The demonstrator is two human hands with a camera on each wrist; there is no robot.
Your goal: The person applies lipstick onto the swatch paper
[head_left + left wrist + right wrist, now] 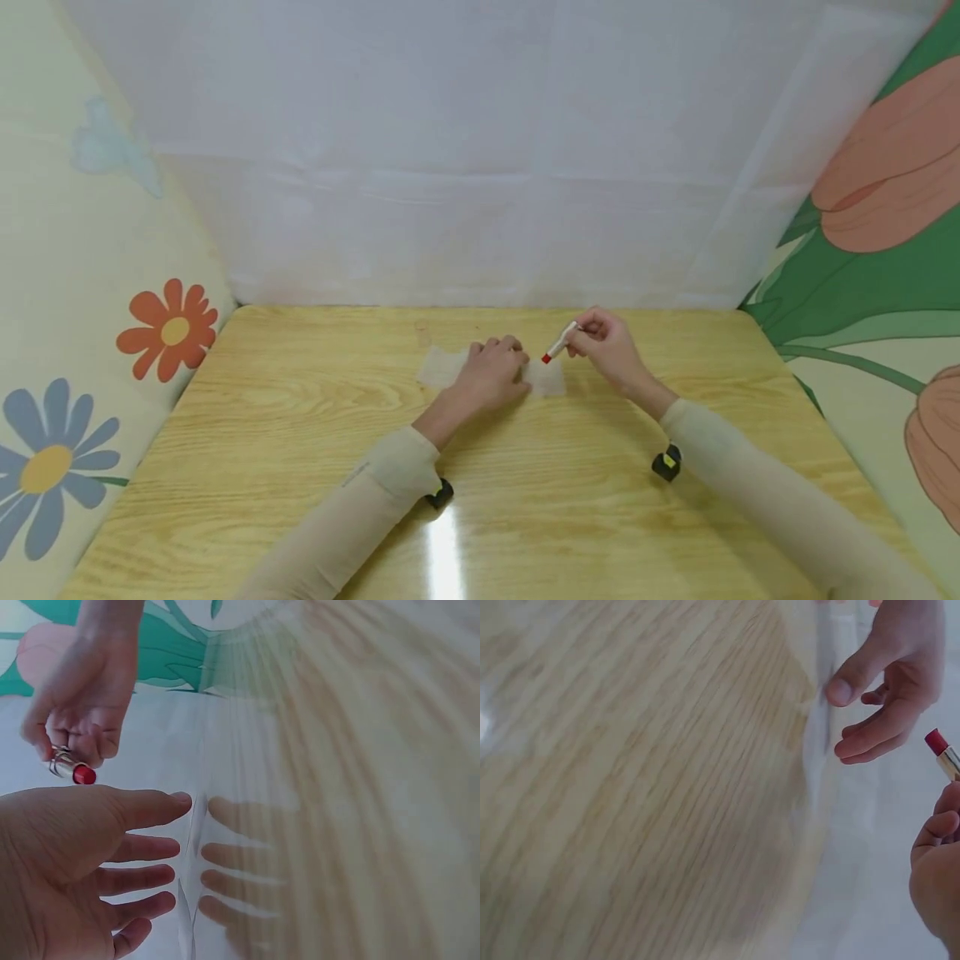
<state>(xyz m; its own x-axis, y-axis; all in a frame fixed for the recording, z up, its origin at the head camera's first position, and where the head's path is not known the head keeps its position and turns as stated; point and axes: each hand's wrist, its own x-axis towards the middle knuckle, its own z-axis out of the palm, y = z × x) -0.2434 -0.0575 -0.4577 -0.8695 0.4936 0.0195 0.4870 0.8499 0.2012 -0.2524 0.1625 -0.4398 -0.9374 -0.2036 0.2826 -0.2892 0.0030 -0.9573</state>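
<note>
A lipstick point(561, 340) with a red tip and a pale metallic tube is pinched in my right hand point(603, 343), tilted with its red end down and to the left. In the left wrist view the lipstick point(69, 766) is above and beyond my left hand point(67, 874). That hand has its fingers spread over a thin white tissue point(549, 379) lying flat on the wooden table point(315, 467). Tissue shows on both sides of the hand. In the right wrist view the red tip of the lipstick point(936, 741) stands apart from the left fingers.
A white cloth point(420, 150) hangs behind the table's back edge. Flower-patterned panels point(67, 275) flank the table on both sides. A black wrist camera point(666, 462) is strapped below the right sleeve, another point(441, 493) below the left.
</note>
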